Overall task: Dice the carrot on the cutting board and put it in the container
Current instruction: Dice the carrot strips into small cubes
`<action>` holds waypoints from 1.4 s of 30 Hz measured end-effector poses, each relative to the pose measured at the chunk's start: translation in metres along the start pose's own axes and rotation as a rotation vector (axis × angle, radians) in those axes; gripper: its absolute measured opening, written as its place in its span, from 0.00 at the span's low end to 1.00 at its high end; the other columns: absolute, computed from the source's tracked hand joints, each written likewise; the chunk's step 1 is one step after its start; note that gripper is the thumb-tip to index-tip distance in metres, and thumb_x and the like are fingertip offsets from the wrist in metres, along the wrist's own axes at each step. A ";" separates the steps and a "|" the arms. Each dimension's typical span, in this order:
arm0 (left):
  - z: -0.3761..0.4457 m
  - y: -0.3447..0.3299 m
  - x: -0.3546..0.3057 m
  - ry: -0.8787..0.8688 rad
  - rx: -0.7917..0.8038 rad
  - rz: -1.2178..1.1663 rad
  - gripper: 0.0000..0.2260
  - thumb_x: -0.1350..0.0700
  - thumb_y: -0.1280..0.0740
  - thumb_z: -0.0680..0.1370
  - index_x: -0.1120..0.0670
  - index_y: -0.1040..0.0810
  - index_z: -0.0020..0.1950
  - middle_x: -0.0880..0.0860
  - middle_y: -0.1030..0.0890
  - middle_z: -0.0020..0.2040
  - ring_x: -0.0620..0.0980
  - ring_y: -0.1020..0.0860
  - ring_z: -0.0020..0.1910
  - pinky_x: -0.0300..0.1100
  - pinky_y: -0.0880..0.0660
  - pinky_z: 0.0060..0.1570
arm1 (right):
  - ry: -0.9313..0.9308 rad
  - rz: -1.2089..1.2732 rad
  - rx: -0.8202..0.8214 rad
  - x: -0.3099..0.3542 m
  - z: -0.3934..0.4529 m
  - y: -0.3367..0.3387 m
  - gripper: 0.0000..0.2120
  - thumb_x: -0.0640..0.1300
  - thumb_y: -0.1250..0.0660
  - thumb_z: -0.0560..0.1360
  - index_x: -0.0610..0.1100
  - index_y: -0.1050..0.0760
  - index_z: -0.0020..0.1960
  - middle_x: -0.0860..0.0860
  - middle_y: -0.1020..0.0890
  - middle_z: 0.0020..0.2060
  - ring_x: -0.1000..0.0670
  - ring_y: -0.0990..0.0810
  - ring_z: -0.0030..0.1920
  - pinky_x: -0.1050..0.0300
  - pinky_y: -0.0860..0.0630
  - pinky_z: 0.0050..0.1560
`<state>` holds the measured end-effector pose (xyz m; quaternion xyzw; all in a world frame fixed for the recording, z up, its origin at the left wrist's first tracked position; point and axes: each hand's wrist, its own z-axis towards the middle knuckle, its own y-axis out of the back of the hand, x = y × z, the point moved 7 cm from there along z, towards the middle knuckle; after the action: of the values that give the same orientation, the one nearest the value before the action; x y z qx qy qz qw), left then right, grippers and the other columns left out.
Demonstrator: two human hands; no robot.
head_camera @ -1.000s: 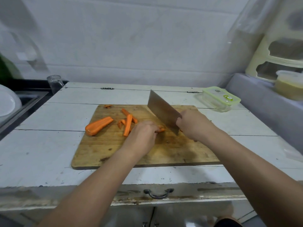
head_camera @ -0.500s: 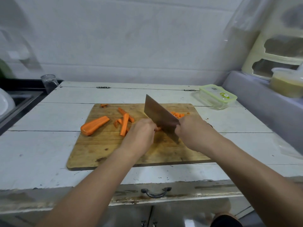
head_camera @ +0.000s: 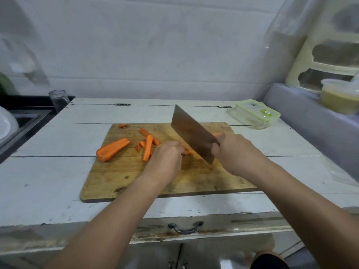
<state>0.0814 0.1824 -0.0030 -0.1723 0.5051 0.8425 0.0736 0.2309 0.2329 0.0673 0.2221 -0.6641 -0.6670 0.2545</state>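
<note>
A wooden cutting board [head_camera: 120, 177] lies on the white table. On its left part rest a thick carrot half [head_camera: 112, 149] and several thin carrot strips [head_camera: 148, 145]. My left hand [head_camera: 167, 159] is curled over a bunch of carrot strips [head_camera: 187, 153] at the board's middle, holding them down. My right hand [head_camera: 236, 152] grips the handle of a cleaver [head_camera: 191, 133], whose blade is tilted above the board just right of my left fingers. A few diced bits show behind the blade. The clear container with a green-rimmed lid [head_camera: 257, 115] stands at the table's back right.
A glass jar [head_camera: 58, 100] stands at the back left corner, beside a sink edge [head_camera: 25, 127]. A raised ledge [head_camera: 310, 121] on the right carries a tub [head_camera: 340, 98] and a cream rack. A drawer handle [head_camera: 185, 228] sits below the table's front edge.
The cleaver keeps chopping up and down next to my left fingers; its blade now stands a bit higher. A few diced bits appeared behind the blade.
</note>
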 end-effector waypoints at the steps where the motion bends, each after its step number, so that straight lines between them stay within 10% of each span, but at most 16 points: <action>1: 0.001 0.000 0.000 0.008 -0.003 0.004 0.10 0.60 0.33 0.82 0.53 0.15 0.60 0.50 0.19 0.56 0.49 0.21 0.55 0.45 0.22 0.59 | 0.011 -0.004 0.001 0.002 -0.001 -0.003 0.10 0.44 0.43 0.83 0.43 0.26 0.46 0.46 0.20 0.43 0.44 0.20 0.45 0.54 0.26 0.45; 26: -0.004 0.000 0.003 -0.037 -0.010 0.010 0.11 0.60 0.34 0.82 0.52 0.14 0.59 0.50 0.17 0.55 0.49 0.24 0.58 0.46 0.25 0.62 | -0.038 0.104 0.059 0.004 0.002 -0.010 0.09 0.43 0.43 0.83 0.43 0.26 0.48 0.45 0.21 0.43 0.43 0.20 0.44 0.48 0.21 0.45; 33: 0.000 -0.004 0.006 -0.031 0.022 0.005 0.12 0.64 0.33 0.79 0.53 0.13 0.56 0.52 0.16 0.52 0.54 0.22 0.55 0.51 0.23 0.56 | 0.000 0.008 0.057 0.024 0.013 -0.019 0.07 0.42 0.40 0.81 0.42 0.23 0.51 0.51 0.31 0.34 0.47 0.28 0.38 0.55 0.33 0.36; 38: -0.006 0.000 0.005 -0.038 0.030 -0.013 0.13 0.63 0.34 0.80 0.52 0.14 0.59 0.51 0.16 0.54 0.52 0.23 0.56 0.49 0.24 0.58 | -0.086 0.054 0.158 0.019 0.025 -0.008 0.13 0.36 0.41 0.80 0.37 0.22 0.60 0.44 0.24 0.49 0.42 0.19 0.50 0.56 0.29 0.39; 42: -0.006 0.004 0.010 0.029 0.017 -0.078 0.11 0.60 0.33 0.82 0.52 0.15 0.61 0.49 0.16 0.58 0.49 0.22 0.60 0.40 0.28 0.65 | -0.219 0.249 0.099 -0.019 0.017 -0.007 0.10 0.40 0.43 0.82 0.39 0.24 0.49 0.42 0.19 0.38 0.43 0.18 0.29 0.58 0.26 0.30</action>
<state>0.0719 0.1745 -0.0060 -0.2036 0.5062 0.8320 0.1005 0.2350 0.2578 0.0601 0.0766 -0.7421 -0.6172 0.2501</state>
